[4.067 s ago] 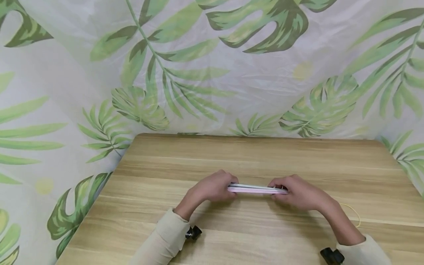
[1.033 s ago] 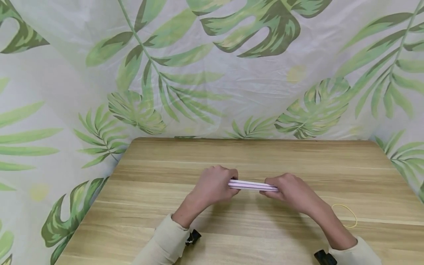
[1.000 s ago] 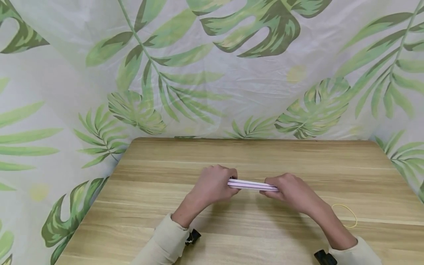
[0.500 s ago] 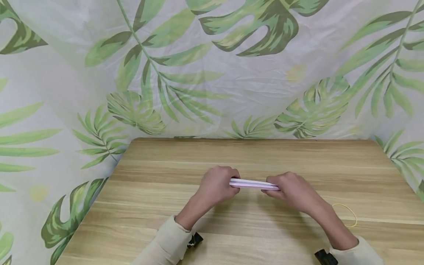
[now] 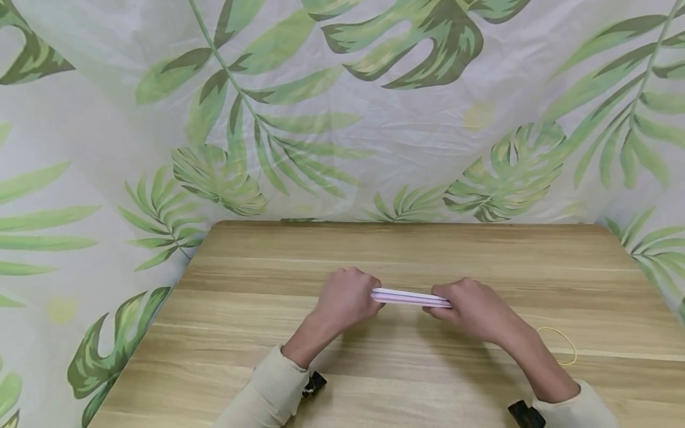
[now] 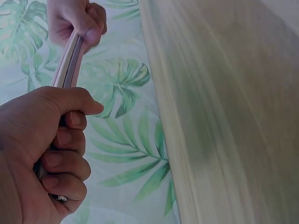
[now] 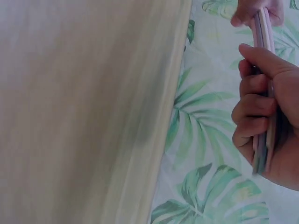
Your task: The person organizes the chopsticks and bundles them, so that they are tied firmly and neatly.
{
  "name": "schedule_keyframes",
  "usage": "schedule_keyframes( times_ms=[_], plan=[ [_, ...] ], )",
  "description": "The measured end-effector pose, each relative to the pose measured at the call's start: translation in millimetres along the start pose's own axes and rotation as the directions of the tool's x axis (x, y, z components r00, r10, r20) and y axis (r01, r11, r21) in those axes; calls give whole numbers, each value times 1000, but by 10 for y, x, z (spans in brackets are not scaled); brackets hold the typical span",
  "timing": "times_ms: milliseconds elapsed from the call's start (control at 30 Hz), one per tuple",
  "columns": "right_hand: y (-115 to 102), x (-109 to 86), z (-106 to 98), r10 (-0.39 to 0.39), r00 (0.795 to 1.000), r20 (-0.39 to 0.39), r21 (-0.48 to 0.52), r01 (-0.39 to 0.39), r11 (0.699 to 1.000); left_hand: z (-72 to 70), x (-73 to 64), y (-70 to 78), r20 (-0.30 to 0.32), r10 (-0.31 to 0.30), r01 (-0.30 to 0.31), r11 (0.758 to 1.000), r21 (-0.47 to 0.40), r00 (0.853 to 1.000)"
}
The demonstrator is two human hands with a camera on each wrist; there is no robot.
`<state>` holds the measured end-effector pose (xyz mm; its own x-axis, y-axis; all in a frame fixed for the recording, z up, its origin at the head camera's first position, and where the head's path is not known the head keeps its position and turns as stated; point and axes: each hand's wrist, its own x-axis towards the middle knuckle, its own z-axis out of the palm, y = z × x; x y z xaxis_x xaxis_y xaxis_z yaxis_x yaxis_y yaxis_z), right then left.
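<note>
A slim stack of flat pink and white layers (image 5: 409, 296) spans between the two hands, held edge-on above the table; what kind of thing it is does not show. My left hand (image 5: 348, 299) grips its left end, with the thumb along the near side and the fingers curled round it. On the opposite end, my right hand (image 5: 471, 309) holds it the same way. In the right wrist view the curled fingers (image 7: 254, 107) wrap the layers, whose grey-green lower end sticks out below. The left wrist view shows the stack (image 6: 70, 60) running between both fists.
A thin yellow rubber band (image 5: 574, 351) lies on the wooden table (image 5: 407, 244), beside the right forearm. Leaf-patterned cloth (image 5: 299, 131) hangs behind the table and along its sides. Small black cameras sit under both cuffs, the left camera (image 5: 314, 384) and the right camera (image 5: 527, 414).
Compared with about four seconds ago, the hands are slightly closer together and the dark gap between the layers has narrowed. Over the last second the grip stays the same, with only slight shifts.
</note>
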<state>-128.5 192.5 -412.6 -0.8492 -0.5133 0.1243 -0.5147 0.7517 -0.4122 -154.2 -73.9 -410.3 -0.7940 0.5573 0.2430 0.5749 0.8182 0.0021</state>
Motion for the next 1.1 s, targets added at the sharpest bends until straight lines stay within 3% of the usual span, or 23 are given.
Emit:
schedule_keyframes(
  times_ms=[167,400,567,833,1100],
  plan=[
    [30,-26,-38,4,1000,3,-15,-4,1000,13,12,-26,-29,11,-11,1000,-26,1000],
    [30,-2,-81,-20,1000,-9,-9,20,1000,5,27,-11,-6,18,-18,999,-30,1000],
    [107,-31,-180,7,998,-68,140,2,990,-43,19,-36,-23,-6,4,996,-86,1000],
    [274,-94,-256,52,985,-163,394,17,919,-116,10,-90,-39,-54,49,992,-120,998],
    [254,-31,-184,94,977,-190,600,40,799,-136,24,-89,-100,-66,54,991,-119,993]
  ],
)
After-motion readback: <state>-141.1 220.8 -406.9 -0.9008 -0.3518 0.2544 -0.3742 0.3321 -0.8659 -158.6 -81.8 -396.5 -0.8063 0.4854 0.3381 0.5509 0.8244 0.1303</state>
